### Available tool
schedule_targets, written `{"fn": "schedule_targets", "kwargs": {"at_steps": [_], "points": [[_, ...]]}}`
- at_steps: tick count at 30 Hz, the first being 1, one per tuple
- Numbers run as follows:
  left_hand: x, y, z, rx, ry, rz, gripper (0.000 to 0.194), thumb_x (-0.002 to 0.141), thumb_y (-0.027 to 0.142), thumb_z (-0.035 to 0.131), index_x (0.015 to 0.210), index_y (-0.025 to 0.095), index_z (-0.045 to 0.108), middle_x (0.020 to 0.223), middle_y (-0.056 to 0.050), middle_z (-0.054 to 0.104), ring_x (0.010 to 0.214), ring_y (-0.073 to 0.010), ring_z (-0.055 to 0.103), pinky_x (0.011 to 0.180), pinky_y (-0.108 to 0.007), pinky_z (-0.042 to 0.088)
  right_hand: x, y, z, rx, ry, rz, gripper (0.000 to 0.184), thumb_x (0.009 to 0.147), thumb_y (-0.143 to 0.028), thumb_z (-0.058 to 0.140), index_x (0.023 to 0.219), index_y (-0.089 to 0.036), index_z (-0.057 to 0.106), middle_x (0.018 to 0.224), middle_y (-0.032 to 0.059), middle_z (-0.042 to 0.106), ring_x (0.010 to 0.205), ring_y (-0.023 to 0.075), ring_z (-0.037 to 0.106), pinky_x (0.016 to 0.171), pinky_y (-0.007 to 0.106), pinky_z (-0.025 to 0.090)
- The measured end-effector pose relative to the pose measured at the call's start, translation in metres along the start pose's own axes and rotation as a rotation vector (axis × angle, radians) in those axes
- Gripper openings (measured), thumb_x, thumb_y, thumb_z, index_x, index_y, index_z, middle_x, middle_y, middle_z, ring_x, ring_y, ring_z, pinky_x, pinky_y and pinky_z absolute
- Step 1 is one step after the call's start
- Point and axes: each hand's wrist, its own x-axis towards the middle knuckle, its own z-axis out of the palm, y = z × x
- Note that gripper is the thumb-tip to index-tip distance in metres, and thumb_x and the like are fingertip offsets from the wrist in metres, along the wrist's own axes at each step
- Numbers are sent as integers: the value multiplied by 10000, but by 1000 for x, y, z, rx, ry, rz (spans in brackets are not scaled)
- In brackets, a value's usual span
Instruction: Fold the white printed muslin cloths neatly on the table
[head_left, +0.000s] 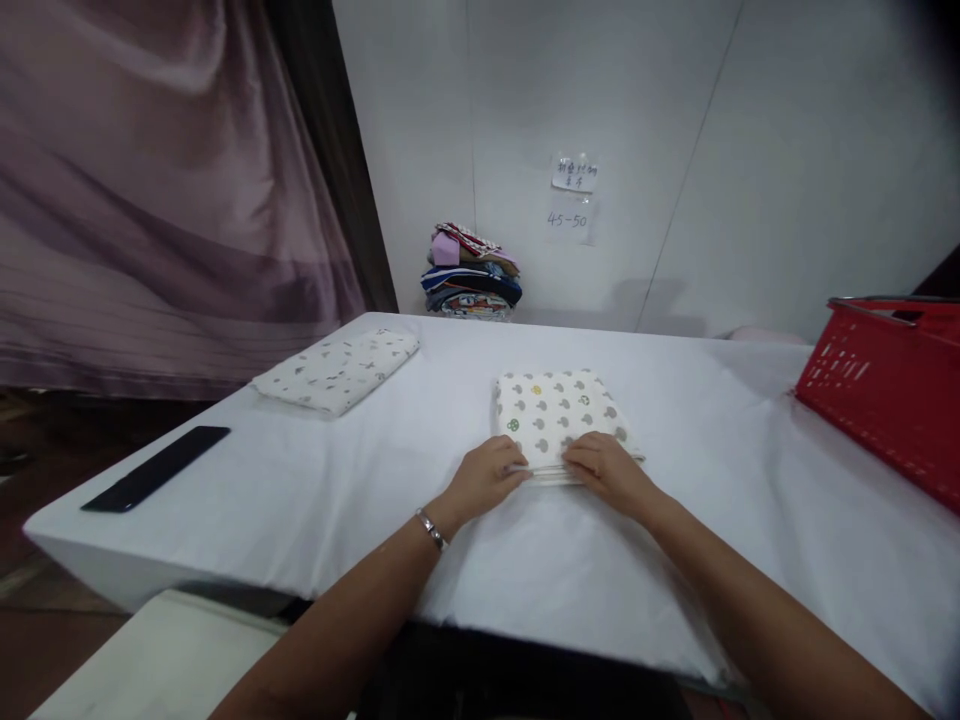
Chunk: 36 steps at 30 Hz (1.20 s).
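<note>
Apparently nearly done; gray-print cloth (553, 408) lies folded on table (360, 500), centre frame; left hand (489, 476) and right hand (611, 474) pinch its near edge, tidying that seems to remain; patterned cloth (341, 372), left of centre, already folded.

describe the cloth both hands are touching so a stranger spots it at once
On the white-covered table, look left of the red basket. There a folded cloth has the left hand and right hand at its near edge. Rows of grey mushroom-like shapes set it apart from the other cloth, whose small motifs are scattered.
</note>
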Motion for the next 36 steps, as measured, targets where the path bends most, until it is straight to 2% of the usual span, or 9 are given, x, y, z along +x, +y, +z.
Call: {"fn": "schedule_targets", "kwargs": {"at_steps": [8, 14, 19, 23, 27, 31, 36], "points": [[4, 3, -1, -4, -16, -84, 209, 879, 274, 471, 733, 198, 599, 817, 4, 570, 759, -120, 533, 674, -242, 407, -8, 6, 16, 90, 91, -3, 205, 912, -253, 467, 988, -229, 656, 925, 58, 642, 861, 186, 563, 757, 350, 473], [6, 2, 2, 17, -19, -95, 232, 894, 273, 428, 715, 188, 548, 779, 3, 546, 742, -126, 513, 667, -247, 394, -1, -12, 23, 70, 209, -58, 177, 909, -200, 447, 934, -198, 621, 973, 75, 629, 908, 191, 549, 787, 365, 460], [5, 1, 2, -12, -12, -90, 235, 903, 261, 409, 714, 184, 526, 767, 7, 530, 728, -122, 501, 672, -246, 393, 7, -25, 31, -28, 156, -108, 219, 903, -144, 421, 916, -204, 631, 1141, 87, 594, 1064, 216, 502, 873, 403, 435], [4, 0, -1, -43, -38, -76, 237, 907, 261, 397, 727, 185, 531, 765, 5, 532, 730, -124, 504, 681, -246, 400, 13, -26, 31, -108, 112, -97, 219, 905, -152, 441, 930, -194, 654, 1188, 89, 584, 1154, 240, 461, 910, 422, 425], [4, -3, -3, -84, -53, -65, 251, 909, 263, 381, 753, 189, 563, 784, -2, 552, 748, -128, 520, 703, -249, 414, 22, -31, 30, -136, 44, -87, 235, 916, -167, 439, 902, -198, 671, 1209, 76, 582, 1192, 249, 447, 921, 435, 428], [3, -7, -3, -136, -45, -51, 195, 886, 214, 414, 894, 206, 609, 860, -3, 595, 793, -129, 541, 742, -258, 424, 34, -38, 35, -136, 13, -117, 241, 917, -160, 434, 925, -200, 671, 1216, 68, 582, 1195, 258, 448, 908, 441, 439], [2, -9, -4, -156, -50, -100, 134, 830, 174, 473, 866, 202, 598, 805, 12, 603, 698, -116, 517, 645, -239, 415, 33, -39, 44, -79, 45, -155, 268, 907, -122, 404, 979, -206, 649, 1244, 76, 567, 1219, 238, 436, 939, 441, 431]]}}
